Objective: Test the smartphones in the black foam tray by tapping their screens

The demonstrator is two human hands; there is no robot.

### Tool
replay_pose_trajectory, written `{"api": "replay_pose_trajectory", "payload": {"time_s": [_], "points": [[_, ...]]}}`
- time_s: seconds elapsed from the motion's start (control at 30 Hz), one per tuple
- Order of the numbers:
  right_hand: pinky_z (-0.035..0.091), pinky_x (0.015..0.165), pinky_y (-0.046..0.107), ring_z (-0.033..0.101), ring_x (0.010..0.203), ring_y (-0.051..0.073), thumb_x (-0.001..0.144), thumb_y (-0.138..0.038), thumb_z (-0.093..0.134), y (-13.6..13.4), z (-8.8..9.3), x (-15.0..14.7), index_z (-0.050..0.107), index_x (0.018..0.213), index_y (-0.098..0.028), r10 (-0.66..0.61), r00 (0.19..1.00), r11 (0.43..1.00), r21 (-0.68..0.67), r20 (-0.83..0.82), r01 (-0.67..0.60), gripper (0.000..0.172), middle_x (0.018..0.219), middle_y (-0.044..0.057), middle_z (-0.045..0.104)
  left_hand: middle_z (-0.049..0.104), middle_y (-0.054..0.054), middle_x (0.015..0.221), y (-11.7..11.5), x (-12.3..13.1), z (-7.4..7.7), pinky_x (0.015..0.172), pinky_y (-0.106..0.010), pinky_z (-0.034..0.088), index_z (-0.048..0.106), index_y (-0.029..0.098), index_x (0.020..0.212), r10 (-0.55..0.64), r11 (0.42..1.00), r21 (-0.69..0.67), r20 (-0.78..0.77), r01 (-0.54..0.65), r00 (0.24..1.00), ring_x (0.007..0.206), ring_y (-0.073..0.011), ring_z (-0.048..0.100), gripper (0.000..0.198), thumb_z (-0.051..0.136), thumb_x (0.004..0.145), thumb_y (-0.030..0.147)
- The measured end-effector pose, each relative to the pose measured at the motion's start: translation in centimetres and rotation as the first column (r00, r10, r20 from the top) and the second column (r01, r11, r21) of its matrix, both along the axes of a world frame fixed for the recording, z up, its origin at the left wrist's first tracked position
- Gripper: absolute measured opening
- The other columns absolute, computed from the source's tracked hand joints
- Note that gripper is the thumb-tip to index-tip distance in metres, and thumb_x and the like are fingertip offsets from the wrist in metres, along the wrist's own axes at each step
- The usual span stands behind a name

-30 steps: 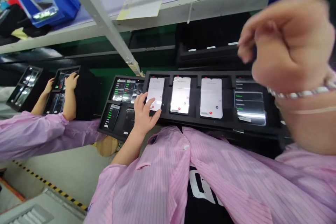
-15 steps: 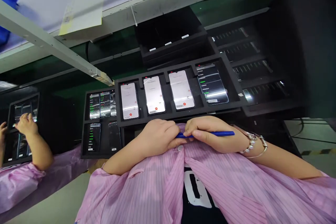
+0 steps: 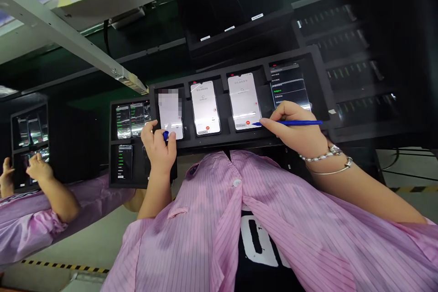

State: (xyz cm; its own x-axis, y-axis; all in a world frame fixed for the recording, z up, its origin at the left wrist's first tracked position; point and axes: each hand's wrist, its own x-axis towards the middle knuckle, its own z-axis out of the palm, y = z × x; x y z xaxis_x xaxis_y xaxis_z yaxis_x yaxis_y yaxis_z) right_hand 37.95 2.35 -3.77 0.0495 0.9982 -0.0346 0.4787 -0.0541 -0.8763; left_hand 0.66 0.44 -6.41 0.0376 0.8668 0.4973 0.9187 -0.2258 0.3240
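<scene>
Pen [image 3: 290,122] pinched in right hand [image 3: 296,133] fingers, tip on third phone [image 3: 243,98], its 5 o'clock corner. Left hand [image 3: 158,149] fingers curled on blue cap [image 3: 165,135], touching first phone [image 3: 170,114], 9 o'clock end of tray [image 3: 219,142]. Fourth phone [image 3: 289,86], 3 o'clock end, untouched.

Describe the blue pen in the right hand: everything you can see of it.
The blue pen is slim, plain and plastic-looking, lying nearly level. The right hand pinches it near the front, the long rear end jutting out to the right. Its tip sits at the lower edge of a lit phone in the black tray, by a red button.
</scene>
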Motion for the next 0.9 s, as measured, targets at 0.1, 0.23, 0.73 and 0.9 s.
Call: {"api": "replay_pose_trajectory", "payload": {"time_s": [0.1,0.23,0.73,0.9], "points": [[0.039,0.057,0.033,0.048,0.060,0.016,0.080,-0.042,0.075,0.0,0.3,-0.3,0.050,0.063,-0.024,0.022,0.996,0.999,0.038,0.088,-0.025,0.035,0.063,-0.001,0.054,0.054,-0.023,0.138,-0.2,0.4,-0.5,0.114,-0.056,0.038,0.053,0.020,0.093,0.003,1.000,0.001,-0.009,-0.003,1.000,0.136,-0.0358,0.049,0.031,0.053,0.100,0.050],[0.038,0.058,0.033,0.046,0.060,0.016,0.081,-0.035,0.073,0.2,0.7,-0.4,0.047,0.063,-0.025,0.059,0.984,0.997,0.039,0.169,-0.066,0.034,0.062,-0.001,0.052,0.054,-0.023,0.138,-0.3,0.5,-0.4,0.114,-0.055,0.039,0.051,0.021,0.095,0.025,1.000,-0.006,0.004,-0.025,1.000,0.138,-0.0353,0.049,0.030,0.054,0.099,0.051],[0.042,0.058,0.034,0.052,0.059,0.017,0.084,-0.041,0.073,0.1,2.1,-8.0,0.053,0.069,-0.026,0.269,0.963,0.963,0.014,-0.020,-0.268,0.030,0.063,-0.001,0.058,0.054,-0.022,0.141,-0.9,1.1,-0.9,0.113,-0.051,0.042,0.052,0.021,0.101,0.033,0.998,-0.047,0.041,-0.031,0.999,0.139,-0.0337,0.051,0.032,0.049,0.102,0.052],[0.037,0.059,0.033,0.046,0.060,0.016,0.084,-0.034,0.069,1.1,0.5,-9.3,0.045,0.066,-0.025,0.267,0.959,0.963,0.018,0.095,-0.270,0.031,0.063,-0.001,0.052,0.054,-0.021,0.143,-1.2,1.4,-1.2,0.113,-0.051,0.043,0.051,0.021,0.102,0.042,0.998,-0.048,0.021,-0.041,0.999,0.139,-0.0333,0.052,0.032,0.044,0.104,0.052]]}}
